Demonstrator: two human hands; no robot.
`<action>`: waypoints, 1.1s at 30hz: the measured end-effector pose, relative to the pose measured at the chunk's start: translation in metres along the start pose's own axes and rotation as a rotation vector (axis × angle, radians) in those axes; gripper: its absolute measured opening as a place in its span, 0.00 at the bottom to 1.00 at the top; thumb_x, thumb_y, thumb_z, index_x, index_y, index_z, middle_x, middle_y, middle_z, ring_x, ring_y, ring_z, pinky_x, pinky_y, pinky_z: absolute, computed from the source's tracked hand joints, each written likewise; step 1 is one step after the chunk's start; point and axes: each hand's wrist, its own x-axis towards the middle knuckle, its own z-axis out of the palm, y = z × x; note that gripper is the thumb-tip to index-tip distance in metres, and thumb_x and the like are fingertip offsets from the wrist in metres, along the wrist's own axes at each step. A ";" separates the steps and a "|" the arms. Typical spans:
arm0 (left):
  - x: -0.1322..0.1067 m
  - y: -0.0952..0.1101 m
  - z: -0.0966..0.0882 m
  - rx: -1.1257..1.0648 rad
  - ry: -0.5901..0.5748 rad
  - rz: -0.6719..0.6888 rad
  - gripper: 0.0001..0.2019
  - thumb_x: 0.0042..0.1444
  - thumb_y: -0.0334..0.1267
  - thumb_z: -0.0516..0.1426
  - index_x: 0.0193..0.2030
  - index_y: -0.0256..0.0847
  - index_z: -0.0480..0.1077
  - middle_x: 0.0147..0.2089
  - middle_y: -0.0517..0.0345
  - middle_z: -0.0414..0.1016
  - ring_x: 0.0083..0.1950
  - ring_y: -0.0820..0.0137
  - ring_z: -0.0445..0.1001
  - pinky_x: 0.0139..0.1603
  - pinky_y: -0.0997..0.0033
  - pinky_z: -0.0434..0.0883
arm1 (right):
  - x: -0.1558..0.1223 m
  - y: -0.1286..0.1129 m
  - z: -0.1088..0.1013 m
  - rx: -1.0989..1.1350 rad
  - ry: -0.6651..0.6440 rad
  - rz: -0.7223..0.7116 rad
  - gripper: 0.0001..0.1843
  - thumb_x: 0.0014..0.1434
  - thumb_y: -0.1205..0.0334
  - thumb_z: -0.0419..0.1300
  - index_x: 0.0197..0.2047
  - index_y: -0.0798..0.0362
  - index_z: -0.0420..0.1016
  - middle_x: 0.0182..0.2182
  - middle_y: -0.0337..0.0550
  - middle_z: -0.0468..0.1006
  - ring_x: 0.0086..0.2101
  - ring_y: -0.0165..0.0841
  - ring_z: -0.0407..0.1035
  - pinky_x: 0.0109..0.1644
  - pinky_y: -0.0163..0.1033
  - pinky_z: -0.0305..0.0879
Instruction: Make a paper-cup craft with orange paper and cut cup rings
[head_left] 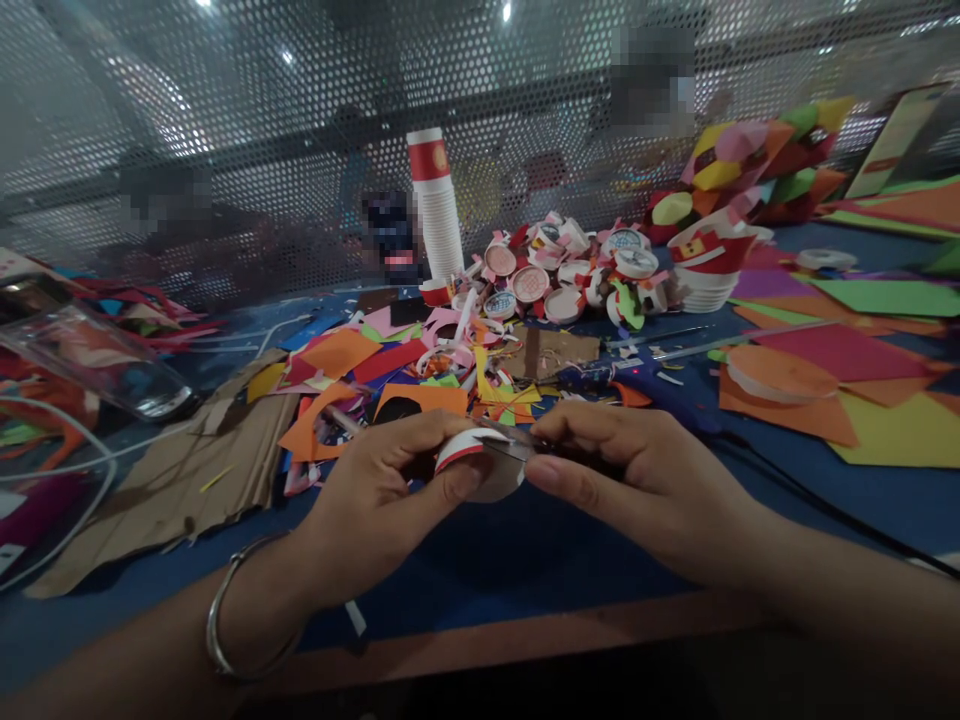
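Observation:
Above the near part of the blue table, my left hand (390,485) is closed on a cut piece of paper cup (501,482), white with a red band along its edge. My right hand (637,490) pinches scissors (514,448), whose thin metal blades lie across the cup piece and point left. Its fingers hide the scissors' handles. Just beyond both hands lies a heap of coloured paper scraps (337,352).
Behind stands a tall stack of paper cups (441,225), beside a pile of cut cup bases (532,283). A glue gun (660,385) with a black cord lies right, near coloured sheets (885,420). Cardboard (172,500) and a clear case (112,355) lie left.

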 end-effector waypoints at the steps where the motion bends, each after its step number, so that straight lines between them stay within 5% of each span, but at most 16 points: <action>1: 0.000 0.000 0.000 -0.008 -0.009 -0.009 0.05 0.67 0.39 0.64 0.40 0.41 0.79 0.32 0.63 0.76 0.30 0.78 0.70 0.29 0.81 0.68 | 0.000 0.000 0.000 -0.011 0.004 -0.011 0.14 0.70 0.48 0.63 0.39 0.50 0.78 0.28 0.35 0.72 0.28 0.30 0.63 0.31 0.36 0.58; 12: -0.001 -0.002 0.001 -0.191 -0.078 -0.150 0.09 0.65 0.43 0.65 0.39 0.40 0.78 0.32 0.63 0.71 0.29 0.77 0.69 0.25 0.84 0.73 | -0.003 0.004 0.000 -0.144 0.037 -0.054 0.19 0.72 0.46 0.59 0.35 0.51 0.76 0.25 0.33 0.66 0.26 0.28 0.59 0.29 0.37 0.54; 24: 0.003 -0.008 0.000 -0.368 -0.113 -0.277 0.11 0.61 0.44 0.69 0.40 0.41 0.76 0.34 0.60 0.77 0.32 0.73 0.76 0.27 0.80 0.77 | 0.002 0.001 -0.003 -0.091 0.128 -0.036 0.21 0.72 0.46 0.60 0.31 0.50 0.72 0.25 0.34 0.63 0.26 0.29 0.56 0.30 0.37 0.54; 33: -0.001 0.003 0.009 -0.516 -0.156 -0.317 0.11 0.59 0.39 0.70 0.42 0.41 0.74 0.34 0.62 0.79 0.33 0.74 0.80 0.31 0.79 0.79 | 0.005 0.003 0.001 0.157 -0.013 0.062 0.18 0.63 0.45 0.71 0.38 0.52 0.79 0.30 0.37 0.75 0.31 0.31 0.66 0.35 0.36 0.61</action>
